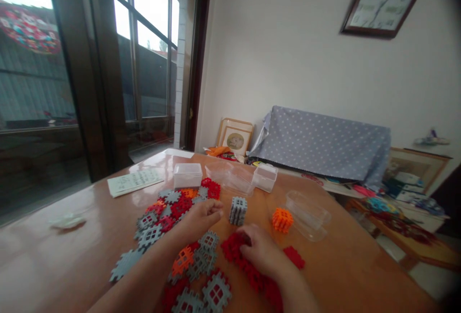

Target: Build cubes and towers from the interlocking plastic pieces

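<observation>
My left hand hovers over the pile of interlocking building tiles, its fingers curled together with nothing visible in them. Just to its right a stack of grey window tiles stands on the table. My right hand is closed on a red interlocking tile at the end of a row of red tiles, partly hidden by the hand and forearm. Grey, red and orange tiles lie loose around my left arm, including a grey window tile. An orange tile stack stands farther right, and a single red tile lies beside my right wrist.
Toward the back of the table stand a lidded clear box and a smaller clear box. Clear plastic trays lie at the right. A written paper and a crumpled wrapper lie at the left.
</observation>
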A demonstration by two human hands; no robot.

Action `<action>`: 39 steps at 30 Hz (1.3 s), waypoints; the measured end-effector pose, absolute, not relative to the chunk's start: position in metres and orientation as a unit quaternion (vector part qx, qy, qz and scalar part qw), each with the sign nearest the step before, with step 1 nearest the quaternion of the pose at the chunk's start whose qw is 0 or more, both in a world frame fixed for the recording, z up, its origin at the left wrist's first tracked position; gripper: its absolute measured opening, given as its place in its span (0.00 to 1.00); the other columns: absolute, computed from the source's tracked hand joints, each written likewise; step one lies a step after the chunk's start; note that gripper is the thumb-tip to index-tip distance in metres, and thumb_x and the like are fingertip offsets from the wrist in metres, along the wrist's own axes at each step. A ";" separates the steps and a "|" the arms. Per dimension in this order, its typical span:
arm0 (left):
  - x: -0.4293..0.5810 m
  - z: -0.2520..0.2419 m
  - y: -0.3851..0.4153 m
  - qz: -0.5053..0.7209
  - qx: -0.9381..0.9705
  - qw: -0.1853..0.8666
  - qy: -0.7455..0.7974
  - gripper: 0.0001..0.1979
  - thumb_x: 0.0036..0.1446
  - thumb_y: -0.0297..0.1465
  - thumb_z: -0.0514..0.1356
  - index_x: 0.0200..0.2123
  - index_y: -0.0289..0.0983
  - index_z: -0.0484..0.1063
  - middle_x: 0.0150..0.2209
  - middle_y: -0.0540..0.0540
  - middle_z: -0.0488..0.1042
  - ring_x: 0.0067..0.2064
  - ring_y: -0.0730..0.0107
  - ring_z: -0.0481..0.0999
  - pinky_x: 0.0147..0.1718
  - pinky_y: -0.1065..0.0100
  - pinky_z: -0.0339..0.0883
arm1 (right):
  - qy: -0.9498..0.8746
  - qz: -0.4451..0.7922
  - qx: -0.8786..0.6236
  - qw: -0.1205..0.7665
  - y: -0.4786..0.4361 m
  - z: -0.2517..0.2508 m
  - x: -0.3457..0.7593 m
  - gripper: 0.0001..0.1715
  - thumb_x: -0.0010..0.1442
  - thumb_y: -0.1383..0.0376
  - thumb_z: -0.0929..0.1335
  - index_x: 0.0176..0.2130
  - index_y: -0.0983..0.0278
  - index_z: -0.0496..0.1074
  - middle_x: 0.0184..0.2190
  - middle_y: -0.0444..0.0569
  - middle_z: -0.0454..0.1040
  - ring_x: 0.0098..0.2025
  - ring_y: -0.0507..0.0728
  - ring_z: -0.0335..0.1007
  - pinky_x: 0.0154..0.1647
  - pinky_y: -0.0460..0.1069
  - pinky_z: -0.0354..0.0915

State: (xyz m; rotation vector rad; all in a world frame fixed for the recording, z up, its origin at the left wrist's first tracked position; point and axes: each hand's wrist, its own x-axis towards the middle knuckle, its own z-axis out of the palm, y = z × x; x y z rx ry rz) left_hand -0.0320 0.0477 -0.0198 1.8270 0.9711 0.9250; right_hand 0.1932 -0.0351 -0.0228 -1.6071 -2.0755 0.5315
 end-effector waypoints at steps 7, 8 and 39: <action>-0.047 -0.013 0.044 0.273 0.779 0.387 0.410 0.18 0.53 0.33 0.58 0.47 0.35 0.76 0.39 0.44 0.78 0.38 0.62 0.76 0.35 0.67 0.65 | -0.732 0.132 -0.632 0.216 -0.023 -0.034 0.210 0.23 0.51 0.75 0.64 0.45 0.61 0.77 0.42 0.49 0.76 0.47 0.58 0.69 0.49 0.49 0.60; -0.050 -0.012 0.042 0.254 0.790 0.374 0.413 0.19 0.51 0.32 0.59 0.48 0.36 0.76 0.41 0.43 0.79 0.41 0.60 0.76 0.37 0.67 0.66 | -0.732 0.125 -0.631 0.224 -0.024 -0.031 0.208 0.23 0.52 0.75 0.64 0.46 0.61 0.77 0.42 0.49 0.77 0.48 0.58 0.69 0.51 0.49 0.59; -0.055 -0.008 0.042 0.237 0.831 0.281 0.418 0.12 0.57 0.37 0.57 0.25 0.39 0.74 0.25 0.48 0.74 0.28 0.67 0.69 0.28 0.68 0.54 | -0.754 0.241 -0.564 0.236 -0.055 -0.010 0.133 0.22 0.52 0.69 0.69 0.48 0.58 0.73 0.47 0.47 0.77 0.50 0.60 0.71 0.48 0.49 0.62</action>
